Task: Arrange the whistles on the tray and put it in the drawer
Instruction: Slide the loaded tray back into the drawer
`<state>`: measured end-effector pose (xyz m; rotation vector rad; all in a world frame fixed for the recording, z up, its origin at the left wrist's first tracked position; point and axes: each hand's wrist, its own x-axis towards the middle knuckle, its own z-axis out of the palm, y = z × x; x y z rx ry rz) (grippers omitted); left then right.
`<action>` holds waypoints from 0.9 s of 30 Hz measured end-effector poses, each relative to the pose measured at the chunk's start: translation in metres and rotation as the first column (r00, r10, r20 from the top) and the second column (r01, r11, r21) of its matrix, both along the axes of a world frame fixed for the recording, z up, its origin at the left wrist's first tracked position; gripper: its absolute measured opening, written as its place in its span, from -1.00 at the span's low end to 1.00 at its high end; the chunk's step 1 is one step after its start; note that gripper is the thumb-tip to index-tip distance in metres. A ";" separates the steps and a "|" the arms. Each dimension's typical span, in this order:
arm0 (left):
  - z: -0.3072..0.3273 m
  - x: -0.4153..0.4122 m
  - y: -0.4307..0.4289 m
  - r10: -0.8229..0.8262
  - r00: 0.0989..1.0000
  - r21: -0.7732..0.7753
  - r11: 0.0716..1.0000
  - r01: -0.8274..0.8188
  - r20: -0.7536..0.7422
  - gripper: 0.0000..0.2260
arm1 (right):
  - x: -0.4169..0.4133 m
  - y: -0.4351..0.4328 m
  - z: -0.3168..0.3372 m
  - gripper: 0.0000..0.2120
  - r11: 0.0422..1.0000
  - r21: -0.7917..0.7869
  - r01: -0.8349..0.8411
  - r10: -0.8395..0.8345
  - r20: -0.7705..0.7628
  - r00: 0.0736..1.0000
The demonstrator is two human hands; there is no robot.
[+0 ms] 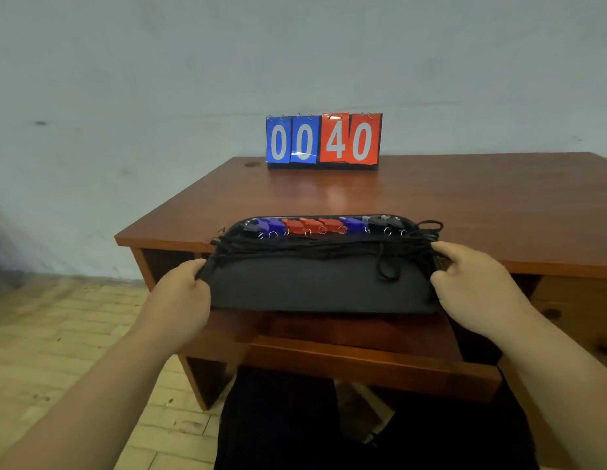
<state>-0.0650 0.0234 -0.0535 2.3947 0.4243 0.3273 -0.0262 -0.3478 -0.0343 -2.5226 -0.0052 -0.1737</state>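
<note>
- Tray point(312, 290): one, black, held at the table's point(464, 198) 6 o'clock edge, above the open drawer point(346, 361).
- Whistles point(310, 226): about nine in one row along the tray's 12 o'clock rim. Three are blue, three red and roughly three black; the dark ones are hard to separate.
- Cords point(329, 247): a black tangle across the tray's middle.
- Left grip point(183, 293): curled round the tray's 9 o'clock end.
- Right grip point(471, 283): clasping the 3 o'clock end.
- Scoreboard point(324, 140): one, at the table's 12 o'clock, with four cards, two blue zeros and a red 4 and 0.
</note>
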 end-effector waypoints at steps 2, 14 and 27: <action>-0.001 -0.017 0.004 0.024 1.000 0.000 1.000 -0.024 -0.007 -0.65 | -0.017 0.004 -0.001 -0.46 1.000 0.016 -0.016 0.016 0.000 1.000; -0.006 -0.090 0.011 0.049 0.998 -0.039 0.998 -0.047 0.040 -0.64 | -0.081 0.014 -0.014 -0.50 0.997 0.060 -0.050 0.049 0.030 0.998; -0.023 -0.116 0.001 0.055 0.996 -0.067 0.997 -0.050 0.069 -0.66 | -0.104 0.005 -0.031 -0.87 0.993 0.120 0.014 -0.023 0.074 0.997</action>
